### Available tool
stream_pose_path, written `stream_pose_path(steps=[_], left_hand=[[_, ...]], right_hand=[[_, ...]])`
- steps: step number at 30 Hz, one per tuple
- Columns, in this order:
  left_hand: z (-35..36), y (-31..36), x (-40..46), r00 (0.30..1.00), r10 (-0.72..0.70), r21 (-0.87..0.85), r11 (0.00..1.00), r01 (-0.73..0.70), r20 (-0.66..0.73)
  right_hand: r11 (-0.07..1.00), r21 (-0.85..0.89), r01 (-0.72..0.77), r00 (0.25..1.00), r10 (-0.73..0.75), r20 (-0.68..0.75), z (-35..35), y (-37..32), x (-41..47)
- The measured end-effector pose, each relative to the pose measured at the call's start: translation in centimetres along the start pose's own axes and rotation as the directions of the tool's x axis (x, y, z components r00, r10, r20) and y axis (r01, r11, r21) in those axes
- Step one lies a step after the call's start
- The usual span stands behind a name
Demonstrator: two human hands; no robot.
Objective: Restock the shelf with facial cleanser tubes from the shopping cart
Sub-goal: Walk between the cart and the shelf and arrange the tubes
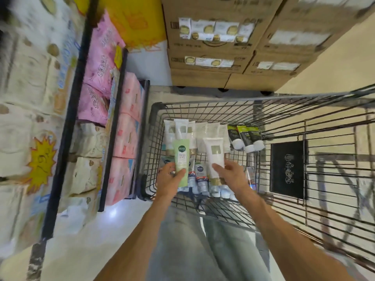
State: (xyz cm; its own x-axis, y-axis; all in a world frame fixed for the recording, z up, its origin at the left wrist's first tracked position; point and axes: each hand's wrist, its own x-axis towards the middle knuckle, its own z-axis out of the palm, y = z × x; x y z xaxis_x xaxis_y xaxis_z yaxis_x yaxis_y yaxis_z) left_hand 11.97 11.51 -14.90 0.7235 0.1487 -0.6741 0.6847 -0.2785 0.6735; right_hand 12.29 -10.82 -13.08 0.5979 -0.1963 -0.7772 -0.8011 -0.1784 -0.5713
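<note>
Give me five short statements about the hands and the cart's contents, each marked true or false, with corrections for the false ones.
1. The left hand holds a green tube. True.
2. The right hand is empty. False: it grips a white tube.
3. Dark tubes with white caps lie in the shopping cart. True.
4. The cart is full of cardboard boxes. False: the cardboard boxes are stacked beyond it.
5. Both tubes held are pink. False: green and white.
</note>
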Motion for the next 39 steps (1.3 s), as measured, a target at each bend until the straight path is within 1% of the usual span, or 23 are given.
stream_pose_path(steps=[4,7,12,14,17,20,24,26,28,29,34,37,38,39], left_hand=[[-1.0,2.0,-4.2,0.999,0.035,-0.058,0.998,-0.035,0.0],[-1.4,2.9,-7.1,0.998,0.054,-0.116,0.992,-0.057,-0.025],[-1.5,2.8,-11.4,0.99,0.11,-0.129,0.984,-0.122,-0.092],[-1.3,2.5,-13.5,0.98,0.124,-0.154,0.977,-0.148,-0.152],[-0.7,1.3,-17.0,0.96,0.093,-0.244,0.957,-0.16,-0.265],[0.1,-0.5,-21.0,0.927,0.051,-0.3,0.938,-0.172,-0.373],[0.8,-3.6,-27.1,0.826,-0.068,-0.404,0.892,-0.201,-0.56],[1.3,-5.8,-30.2,0.768,-0.146,-0.462,0.861,-0.212,-0.624],[1.8,-8.1,-33.5,0.698,-0.216,-0.511,0.824,-0.244,-0.682],[2.2,-9.3,-35.2,0.66,-0.248,-0.527,0.809,-0.261,-0.709],[4.5,-15.8,-43.2,0.494,-0.397,-0.594,0.727,-0.346,-0.774],[6.3,-20.2,-48.3,0.411,-0.466,-0.615,0.677,-0.404,-0.783],[6.9,-21.7,-50.1,0.38,-0.484,-0.614,0.669,-0.419,-0.788],[7.5,-23.3,-52.0,0.351,-0.504,-0.615,0.66,-0.433,-0.789]], right_hand=[[0.995,-0.023,0.094,0.995,-0.095,-0.036,-1.5,-0.3,-5.0],[0.987,-0.059,0.151,0.988,-0.152,-0.008,-2.8,-0.8,-7.8],[0.948,-0.147,0.284,0.955,-0.266,0.128,-4.4,-1.9,-10.6],[0.912,-0.199,0.358,0.928,-0.325,0.18,-4.6,-2.5,-11.2],[0.839,-0.267,0.473,0.87,-0.399,0.29,-4.6,-3.3,-12.0],[0.79,-0.286,0.543,0.812,-0.408,0.416,-4.1,-3.5,-13.3],[0.677,-0.315,0.665,0.692,-0.4,0.601,-2.2,-2.7,-15.7],[0.62,-0.324,0.715,0.627,-0.363,0.689,-0.7,-1.7,-17.1],[0.581,-0.338,0.741,0.589,-0.319,0.742,0.9,-0.4,-19.2],[0.544,-0.341,0.767,0.56,-0.306,0.77,1.9,0.5,-19.9],[0.445,-0.313,0.839,0.431,-0.191,0.882,5.9,6.2,-26.3],[0.349,-0.282,0.894,0.347,-0.139,0.928,8.0,10.7,-30.3],[0.319,-0.277,0.906,0.33,-0.122,0.936,8.5,12.2,-32.1],[0.322,-0.272,0.907,0.318,-0.101,0.943,9.0,14.0,-33.8]])
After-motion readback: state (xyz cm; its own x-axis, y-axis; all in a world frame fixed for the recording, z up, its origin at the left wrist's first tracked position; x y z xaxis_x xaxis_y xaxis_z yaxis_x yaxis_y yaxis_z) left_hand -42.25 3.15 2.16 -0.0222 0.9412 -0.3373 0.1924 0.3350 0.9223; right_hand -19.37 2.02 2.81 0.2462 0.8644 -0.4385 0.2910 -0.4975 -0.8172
